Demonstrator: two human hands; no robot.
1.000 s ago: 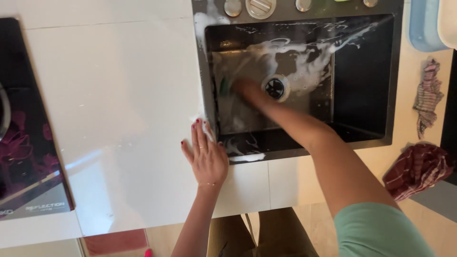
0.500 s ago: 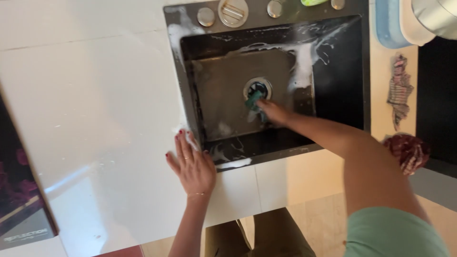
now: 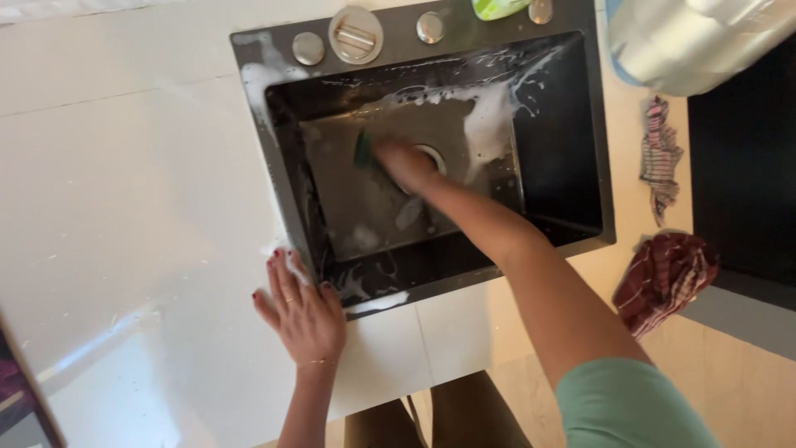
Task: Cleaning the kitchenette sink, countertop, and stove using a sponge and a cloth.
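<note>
A dark metal sink point(image 3: 286, 187) smeared with white soap foam is set into a white countertop point(image 3: 124, 207). My right hand point(image 3: 405, 163) reaches down to the sink's floor and presses a green scrub sponge point(image 3: 363, 150) against it, just left of the round drain point(image 3: 433, 154). My left hand point(image 3: 300, 309) lies flat on the counter at the sink's near left corner, fingers spread, holding nothing.
Round knobs and a faucet base point(image 3: 356, 35) line the sink's back ledge. A red checked cloth point(image 3: 665, 278) lies right of the sink, a smaller striped cloth point(image 3: 661, 158) behind it. A shiny metal pot point(image 3: 692, 37) is at top right. A dark stovetop point(image 3: 21, 398) shows at bottom left.
My right hand has slid the sponge back left across the drain, after going right over it. The left hand stays on the counter edge. The camera view has shifted.
</note>
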